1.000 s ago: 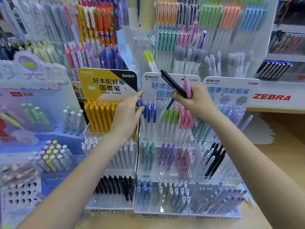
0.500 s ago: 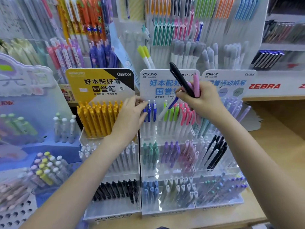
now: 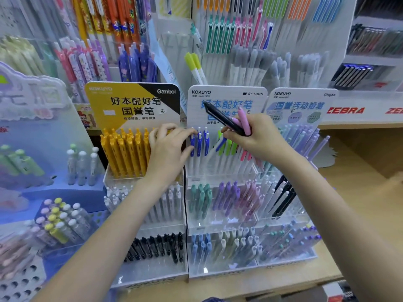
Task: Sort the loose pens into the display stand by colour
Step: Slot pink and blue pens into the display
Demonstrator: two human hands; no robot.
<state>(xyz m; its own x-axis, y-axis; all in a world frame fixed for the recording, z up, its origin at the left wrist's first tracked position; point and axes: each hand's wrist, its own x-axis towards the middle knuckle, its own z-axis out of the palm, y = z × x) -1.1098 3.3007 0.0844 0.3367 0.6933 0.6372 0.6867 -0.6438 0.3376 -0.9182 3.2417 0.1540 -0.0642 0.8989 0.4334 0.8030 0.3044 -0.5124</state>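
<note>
Three header cards point(image 3: 226, 101), two hands point(image 3: 168, 153), one black pen point(image 3: 224, 118), three blue-clipped pens point(image 3: 198, 144).

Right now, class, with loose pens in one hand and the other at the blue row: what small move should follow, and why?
Probably the left hand should finish straightening the blue pens it touches, then the right hand should lower its pink pen towards the pink pens just beneath it. The black pen it also holds belongs elsewhere.
</note>
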